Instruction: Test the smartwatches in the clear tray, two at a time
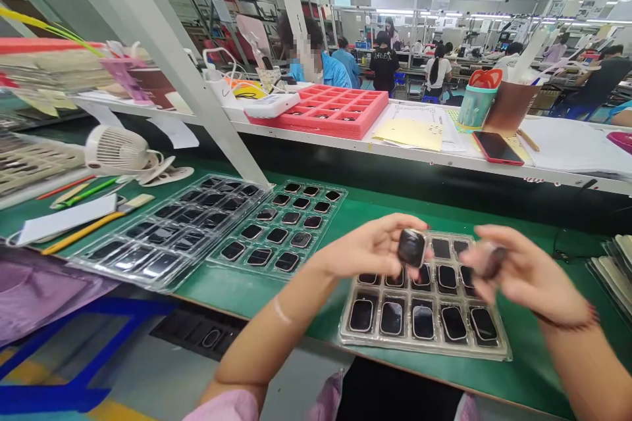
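Note:
My left hand (368, 247) holds a black rounded-square device (411, 248), probably a smartwatch body, between thumb and fingers. My right hand (526, 270) grips a small dark piece (491, 262), blurred by motion, so its exact kind is unclear. Both hands are raised just above a clear plastic blister tray (424, 350) of similar black devices, and the tray's far row is partly hidden behind them. A bead bracelet (567, 322) circles my right wrist.
Two more loaded blister trays (281, 227) lie on the green bench mat (306, 299) to the left. A white fan (116, 150), pens and papers sit beyond them. The shelf ahead carries a red foam tray (326, 112) and a phone (498, 148). Co-workers sit at distant benches.

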{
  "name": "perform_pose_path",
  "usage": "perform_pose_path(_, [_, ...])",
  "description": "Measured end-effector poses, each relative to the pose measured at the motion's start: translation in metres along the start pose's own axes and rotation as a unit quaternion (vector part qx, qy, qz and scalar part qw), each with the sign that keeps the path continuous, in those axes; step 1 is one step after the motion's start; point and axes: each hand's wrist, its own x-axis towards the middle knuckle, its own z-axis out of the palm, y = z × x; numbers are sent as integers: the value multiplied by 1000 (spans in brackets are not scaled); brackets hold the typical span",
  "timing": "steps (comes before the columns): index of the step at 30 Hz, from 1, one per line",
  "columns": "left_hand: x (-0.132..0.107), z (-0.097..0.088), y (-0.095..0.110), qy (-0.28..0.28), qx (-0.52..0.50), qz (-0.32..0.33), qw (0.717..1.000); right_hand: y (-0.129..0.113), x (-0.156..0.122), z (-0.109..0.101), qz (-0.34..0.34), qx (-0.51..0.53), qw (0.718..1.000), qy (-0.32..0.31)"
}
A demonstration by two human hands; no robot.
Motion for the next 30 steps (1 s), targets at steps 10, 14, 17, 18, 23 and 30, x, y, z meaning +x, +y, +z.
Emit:
perform_pose_path(10, [70,-34,-90,153,156,-85,972,103,76,-5,90,30,990,108])
perform_pose_path(14, [66,-39,-96,179,130,-86,972,114,73,-4,93,26,991,96])
perform_pose_path(17, [65,-41,-100,198,116,-76,970,118,72,-3,90,-3,992,86])
perform_pose_path(18, [65,-41,-102,200,114,-69,971,119,71,-3,87,-11,993,83])
perform_pose_path(23, [64,-42,-105,194,111,-52,973,119,71,-1,77,-36,994,74])
perform_pose_path(30, [63,-41,-103,208,110,-53,971,117,69,1,76,-40,993,79])
